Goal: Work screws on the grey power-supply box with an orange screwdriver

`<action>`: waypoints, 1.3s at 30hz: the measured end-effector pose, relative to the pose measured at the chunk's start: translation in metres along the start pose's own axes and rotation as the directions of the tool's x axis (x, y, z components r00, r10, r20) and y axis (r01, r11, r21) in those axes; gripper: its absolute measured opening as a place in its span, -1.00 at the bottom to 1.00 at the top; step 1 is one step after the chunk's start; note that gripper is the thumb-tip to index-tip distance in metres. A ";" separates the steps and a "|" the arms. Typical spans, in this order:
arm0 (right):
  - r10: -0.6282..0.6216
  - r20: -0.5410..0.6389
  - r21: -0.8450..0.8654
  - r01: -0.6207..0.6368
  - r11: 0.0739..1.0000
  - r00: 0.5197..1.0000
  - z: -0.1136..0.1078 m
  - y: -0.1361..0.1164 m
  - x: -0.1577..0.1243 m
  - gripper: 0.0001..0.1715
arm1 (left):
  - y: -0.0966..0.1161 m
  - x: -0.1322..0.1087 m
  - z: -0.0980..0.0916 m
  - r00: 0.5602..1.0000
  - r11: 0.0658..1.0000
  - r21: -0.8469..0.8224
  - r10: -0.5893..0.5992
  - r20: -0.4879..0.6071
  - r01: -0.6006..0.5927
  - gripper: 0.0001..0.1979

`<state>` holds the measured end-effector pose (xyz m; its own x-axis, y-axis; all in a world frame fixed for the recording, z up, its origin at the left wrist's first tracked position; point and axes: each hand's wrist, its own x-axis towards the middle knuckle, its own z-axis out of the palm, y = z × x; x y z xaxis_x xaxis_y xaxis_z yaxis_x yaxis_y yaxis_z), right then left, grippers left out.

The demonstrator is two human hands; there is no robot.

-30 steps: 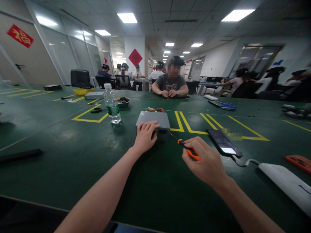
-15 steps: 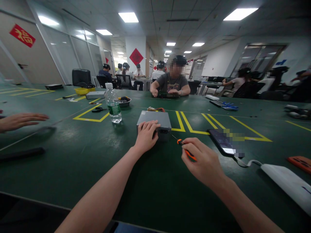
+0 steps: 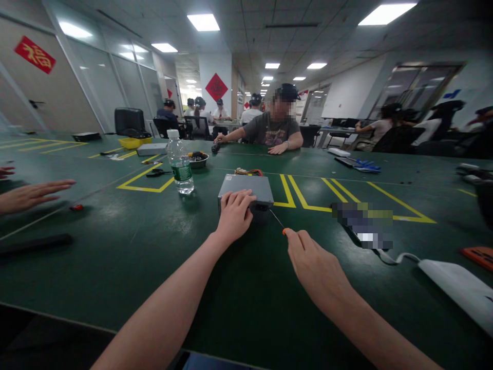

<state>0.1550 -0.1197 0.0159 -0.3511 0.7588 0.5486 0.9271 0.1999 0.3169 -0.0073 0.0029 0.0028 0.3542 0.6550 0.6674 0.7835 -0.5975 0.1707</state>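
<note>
A grey metal box [image 3: 250,187] with coloured wires at its back lies on the green table [image 3: 115,246]. My left hand [image 3: 234,213] rests on the box's near left corner, fingers curled over its top edge. My right hand [image 3: 314,264] is closed round an orange-handled screwdriver [image 3: 278,222]. Only the end of the handle and the thin shaft show. The tip points at the box's near right corner.
A water bottle [image 3: 180,164] stands left of the box. A phone [image 3: 364,226] and white power strip [image 3: 458,293] lie to the right. A co-worker's hand [image 3: 33,194] reaches in from the left by a small red item [image 3: 76,207]. A person sits opposite.
My right hand has turned over the screwdriver, hiding most of its orange handle, and the tip has come closer to the box. The co-worker's hand came into view at left.
</note>
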 end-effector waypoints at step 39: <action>-0.073 -0.128 -0.090 0.062 0.994 0.989 -0.016 -0.009 -0.001 -0.74 | -0.002 0.002 0.002 1.000 1.000 -0.001 -0.010 0.013 0.010 -0.67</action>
<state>0.1453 -0.1321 0.0247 -0.4316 0.6565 0.6187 0.8883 0.1900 0.4182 -0.0072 0.0064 0.0020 0.3533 0.6666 0.6563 0.7861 -0.5919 0.1781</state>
